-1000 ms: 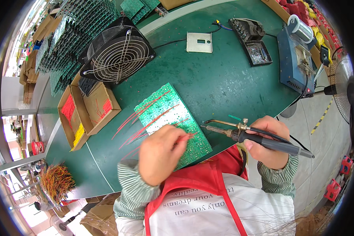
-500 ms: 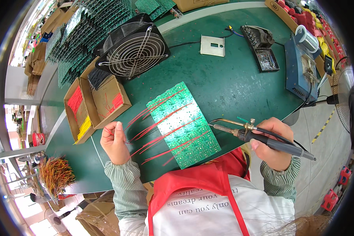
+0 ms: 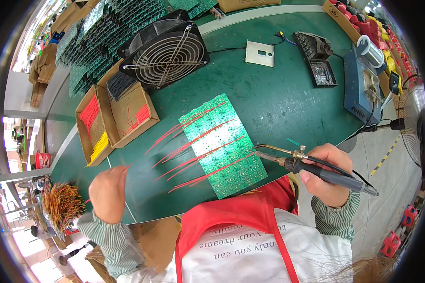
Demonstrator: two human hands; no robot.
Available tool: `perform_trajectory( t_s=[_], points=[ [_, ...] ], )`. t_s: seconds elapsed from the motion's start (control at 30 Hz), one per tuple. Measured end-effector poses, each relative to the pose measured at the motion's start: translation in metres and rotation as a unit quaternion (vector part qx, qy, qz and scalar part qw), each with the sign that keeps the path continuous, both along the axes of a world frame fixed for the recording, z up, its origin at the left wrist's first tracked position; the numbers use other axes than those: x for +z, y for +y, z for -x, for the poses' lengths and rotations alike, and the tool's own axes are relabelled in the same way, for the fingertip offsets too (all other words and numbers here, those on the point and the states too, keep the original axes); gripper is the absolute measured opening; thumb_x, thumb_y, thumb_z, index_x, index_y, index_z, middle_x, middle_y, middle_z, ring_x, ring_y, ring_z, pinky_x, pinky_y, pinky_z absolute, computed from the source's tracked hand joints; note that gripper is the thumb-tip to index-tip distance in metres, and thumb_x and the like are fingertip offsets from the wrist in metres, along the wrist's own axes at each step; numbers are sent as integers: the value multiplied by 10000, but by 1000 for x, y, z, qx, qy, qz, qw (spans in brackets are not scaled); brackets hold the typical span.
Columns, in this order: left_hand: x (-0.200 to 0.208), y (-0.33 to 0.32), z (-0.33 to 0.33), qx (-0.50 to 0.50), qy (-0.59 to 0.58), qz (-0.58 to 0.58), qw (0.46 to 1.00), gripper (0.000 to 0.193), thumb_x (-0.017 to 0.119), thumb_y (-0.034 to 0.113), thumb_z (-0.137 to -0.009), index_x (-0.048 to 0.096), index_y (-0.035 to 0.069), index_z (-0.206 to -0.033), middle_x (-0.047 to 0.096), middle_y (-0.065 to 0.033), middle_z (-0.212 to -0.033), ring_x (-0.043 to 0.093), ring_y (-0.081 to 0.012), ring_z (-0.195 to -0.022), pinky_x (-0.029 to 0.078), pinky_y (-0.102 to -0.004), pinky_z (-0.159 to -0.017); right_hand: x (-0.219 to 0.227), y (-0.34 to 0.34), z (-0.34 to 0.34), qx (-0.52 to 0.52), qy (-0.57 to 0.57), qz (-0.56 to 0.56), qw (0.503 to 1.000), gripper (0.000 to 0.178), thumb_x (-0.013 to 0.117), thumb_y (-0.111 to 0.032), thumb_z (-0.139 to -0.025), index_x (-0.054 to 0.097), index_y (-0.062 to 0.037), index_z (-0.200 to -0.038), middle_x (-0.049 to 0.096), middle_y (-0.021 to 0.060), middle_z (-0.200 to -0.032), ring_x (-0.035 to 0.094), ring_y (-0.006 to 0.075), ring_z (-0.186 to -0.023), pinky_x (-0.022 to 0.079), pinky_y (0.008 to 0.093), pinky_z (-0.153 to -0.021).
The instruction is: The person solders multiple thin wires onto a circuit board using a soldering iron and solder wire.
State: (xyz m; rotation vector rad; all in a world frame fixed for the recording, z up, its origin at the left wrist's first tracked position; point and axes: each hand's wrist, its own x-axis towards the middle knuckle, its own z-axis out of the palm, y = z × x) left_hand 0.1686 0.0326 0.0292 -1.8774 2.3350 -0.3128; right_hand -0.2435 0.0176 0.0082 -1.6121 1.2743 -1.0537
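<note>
My right hand (image 3: 329,191) is wrapped round a soldering iron (image 3: 337,178) with a thin brass feed tube beside its tip. That tip is at the right edge of a green circuit board panel (image 3: 224,146), close to the end of a red wire. Several red wires (image 3: 179,162) lie in rows across the panel, their loose ends reaching past its left edge. My left hand (image 3: 107,195), smeared by motion, is left of the panel near the table's front edge. Its fingers are pinched on a red wire (image 3: 128,167), whose short end shows at the fingertips.
A divided cardboard box (image 3: 153,120) with red, yellow and black wires is at the left, next to a black fan (image 3: 167,56). Stacked boards (image 3: 113,37) stand behind. A blue soldering station (image 3: 359,87) with a solder reel (image 3: 370,51) is at the right. A wire bundle (image 3: 65,205) lies far left.
My left hand has moved left and a little nearer, away from the wires on the panel. The soldering iron has stayed nearly in place at the panel's right edge.
</note>
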Motion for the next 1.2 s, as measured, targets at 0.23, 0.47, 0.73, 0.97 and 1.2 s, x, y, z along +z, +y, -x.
perform_trajectory(
  t_s=[0.23, 0.47, 0.73, 0.97, 1.2],
  points=[
    [-52, 22, -1, 50, -242, -103, 964, 37, 604, 99, -711, 596, 132, -696, 607, -38, -650, 623, -205, -647, 469, -329, -483, 0, 5, -3, 48, 16, 72, 996, 192, 714, -69, -636, 589, -17, -773, 625, 65, -669, 586, 145, -525, 439, 242, -489],
    [-29, 23, 14, 25, -96, -77, 992, 56, 597, 98, -745, 592, 81, -692, 601, -83, -660, 606, -266, -635, 477, -367, -522, -1, 9, -4, 79, -5, 76, 994, 185, 722, -47, -629, 581, -23, -746, 614, 55, -619, 571, 133, -469, 422, 248, -447],
    [1, 32, 105, -10, 379, -82, 921, 56, 659, 28, -775, 625, 10, -816, 615, -87, -694, 590, -220, -576, 466, -294, -553, 0, 16, -12, 125, -12, 67, 990, 156, 718, -38, -669, 591, -10, -755, 612, 51, -626, 563, 111, -478, 412, 243, -440],
    [-32, 26, 130, 32, 508, -203, 836, 68, 666, 24, -779, 620, -10, -816, 584, -81, -755, 547, -135, -618, 433, -236, -528, -7, 24, -20, 125, -41, 31, 991, 164, 727, -64, -668, 595, -16, -752, 605, 48, -627, 546, 116, -474, 405, 252, -438],
    [-39, 23, 126, 28, 495, -225, 839, 79, 656, 84, -785, 608, 22, -789, 570, -77, -731, 543, -179, -551, 439, -292, -513, -7, 22, -25, 134, -19, -16, 991, 156, 729, -84, -657, 602, -40, -737, 589, 48, -607, 547, 136, -476, 413, 264, -454]
  ],
)
